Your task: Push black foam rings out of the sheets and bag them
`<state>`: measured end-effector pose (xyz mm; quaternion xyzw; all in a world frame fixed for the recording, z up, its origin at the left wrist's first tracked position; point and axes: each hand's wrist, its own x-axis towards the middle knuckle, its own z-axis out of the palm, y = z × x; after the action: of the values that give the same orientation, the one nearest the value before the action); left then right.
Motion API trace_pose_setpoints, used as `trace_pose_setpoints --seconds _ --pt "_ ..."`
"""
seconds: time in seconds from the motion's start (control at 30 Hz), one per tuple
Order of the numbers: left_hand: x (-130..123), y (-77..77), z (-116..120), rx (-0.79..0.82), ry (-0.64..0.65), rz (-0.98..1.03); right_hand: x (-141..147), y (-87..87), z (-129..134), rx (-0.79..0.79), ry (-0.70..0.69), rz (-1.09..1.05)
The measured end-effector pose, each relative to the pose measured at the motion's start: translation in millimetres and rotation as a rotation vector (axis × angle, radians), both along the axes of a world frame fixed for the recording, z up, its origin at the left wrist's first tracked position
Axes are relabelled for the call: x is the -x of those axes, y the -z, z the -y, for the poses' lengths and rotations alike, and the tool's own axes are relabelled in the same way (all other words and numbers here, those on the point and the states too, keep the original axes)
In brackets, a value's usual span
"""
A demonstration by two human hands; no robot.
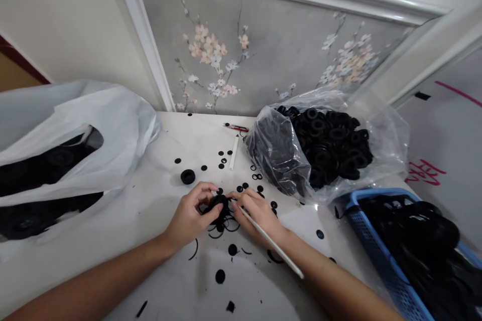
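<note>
My left hand (189, 216) is closed around a round black rubber piece (219, 206), its thumb on the near side. My right hand (259, 212) grips a slim white pen-like tool (274, 246); the tool's tip meets the rubber piece, and fingers hide its exact shape. Thin black rubber rings (229, 224) lie on the table just below both hands. Beyond my left hand sits a thick black rubber ring (188, 176). Small black discs (232, 250) and curved trimmings (194, 250) are scattered around.
A clear plastic bag (276, 145) full of black rings stands at the back right. At the right is a blue basket (380, 256) heaped with black parts. A white bag (113, 120) occupies the left. Behind my hands lie a white stick (234, 152) and a red cutter (238, 128).
</note>
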<state>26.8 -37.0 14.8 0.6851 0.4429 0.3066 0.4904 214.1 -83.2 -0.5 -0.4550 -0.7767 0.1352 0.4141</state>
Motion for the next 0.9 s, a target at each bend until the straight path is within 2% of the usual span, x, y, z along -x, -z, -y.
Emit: trace_pose_setpoints --seconds 0.23,0.43,0.57,0.63,0.7,0.8,0.83,0.9 --pt "-1.5 3.1 -2.1 -0.019 0.033 0.018 10.5 9.2 3.1 -0.079 0.168 0.148" --pt "-1.6 -0.9 -2.4 -0.017 0.024 0.040 11.2 10.2 -0.2 0.004 0.303 0.237" --pt "-0.4 -0.4 1.3 -0.035 0.200 0.060 3.0 6.6 -3.7 0.127 0.385 0.161" --pt "-0.1 1.0 2.2 -0.076 0.261 0.023 -1.5 5.5 -3.1 0.205 0.373 0.065" --pt "0.5 2.1 2.5 -0.176 0.233 -0.030 -4.5 5.8 -1.7 0.272 0.351 -0.045" --pt "3.5 1.7 4.6 -0.471 0.123 -0.079 -6.7 8.1 -1.4 0.353 0.393 -0.160" --pt "5.0 1.2 6.4 -0.590 0.123 -0.072 -7.3 8.7 -2.2 0.371 0.424 -0.176" --pt "8.1 0.2 11.6 -0.841 0.231 0.016 -9.0 9.1 -5.1 0.393 0.476 -0.213"
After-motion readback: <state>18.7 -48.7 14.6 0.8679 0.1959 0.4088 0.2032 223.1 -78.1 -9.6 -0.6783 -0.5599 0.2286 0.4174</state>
